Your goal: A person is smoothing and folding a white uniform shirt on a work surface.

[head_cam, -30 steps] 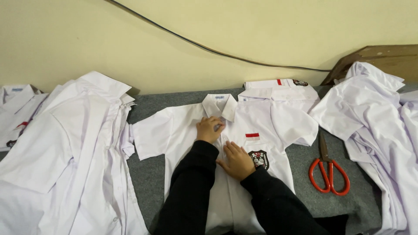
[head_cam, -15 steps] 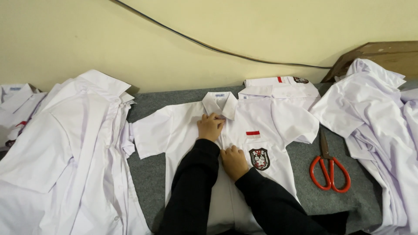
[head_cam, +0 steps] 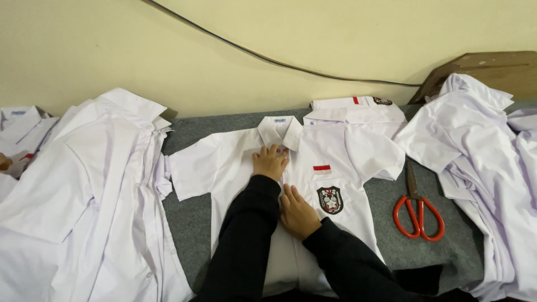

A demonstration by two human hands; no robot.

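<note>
Head view: white shirt point(head_cam: 358, 151) lengthwise, collar wallward.

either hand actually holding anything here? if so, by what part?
Nothing is gripped. The left hand presses flat on the white shirt just below its collar; the right hand presses its front placket, lower down.

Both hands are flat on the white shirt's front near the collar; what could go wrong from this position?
The left hand and right hand press the shirt along its placket, so trapped folds might get creased in. The red-handled scissors lie close beside the shirt and a sweeping sleeve could catch them.
</note>
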